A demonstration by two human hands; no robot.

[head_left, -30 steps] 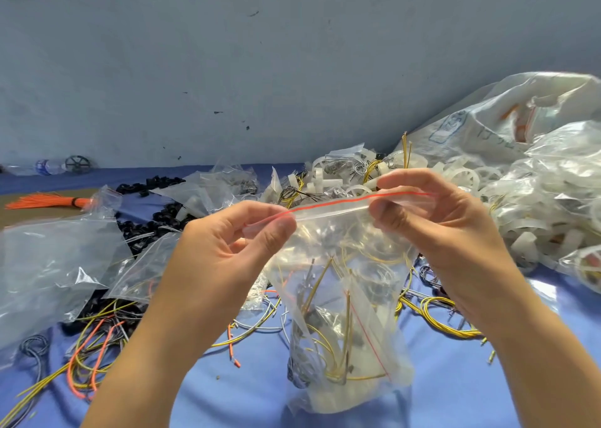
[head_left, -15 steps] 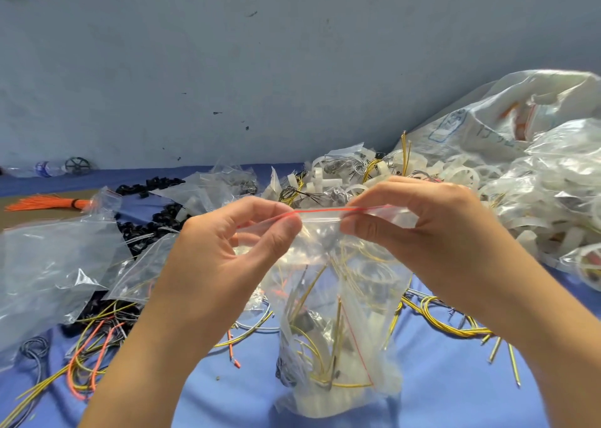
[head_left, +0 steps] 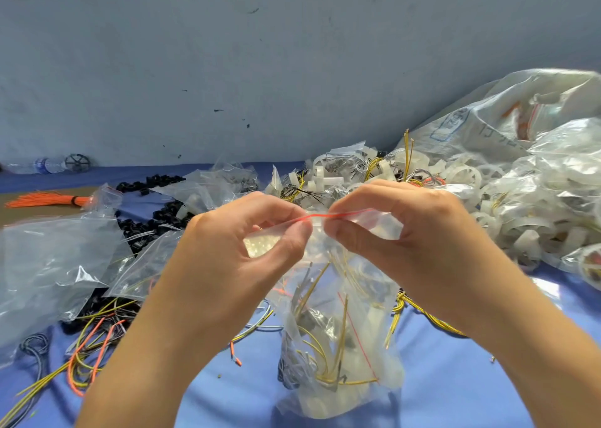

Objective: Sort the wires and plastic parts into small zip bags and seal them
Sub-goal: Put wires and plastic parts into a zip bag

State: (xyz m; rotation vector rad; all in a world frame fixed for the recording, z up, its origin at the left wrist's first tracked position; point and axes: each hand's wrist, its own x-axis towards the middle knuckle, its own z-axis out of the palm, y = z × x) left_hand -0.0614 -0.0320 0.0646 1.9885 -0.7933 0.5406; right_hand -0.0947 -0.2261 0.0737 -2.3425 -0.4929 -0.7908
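A clear zip bag (head_left: 338,346) with a red seal line hangs upright over the blue table cover, filled with yellow wires, white plastic parts and dark pieces. My left hand (head_left: 234,258) pinches the red zip strip (head_left: 320,216) between thumb and forefinger on the left of the bag's top. My right hand (head_left: 409,245) pinches the same strip just to the right, thumb tip close to my left thumb. The bag's bottom rests on the cover.
Empty zip bags (head_left: 48,265) lie at the left over loose yellow and orange wires (head_left: 87,356). Black plastic parts (head_left: 153,219) sit behind them. A heap of white rings and filled bags (head_left: 536,206) piles up at the right. An orange wire bundle (head_left: 42,200) lies far left.
My right hand has slid left along the red strip, from the bag's right end to almost meet my left thumb. The bag hangs a little more bunched at its top.
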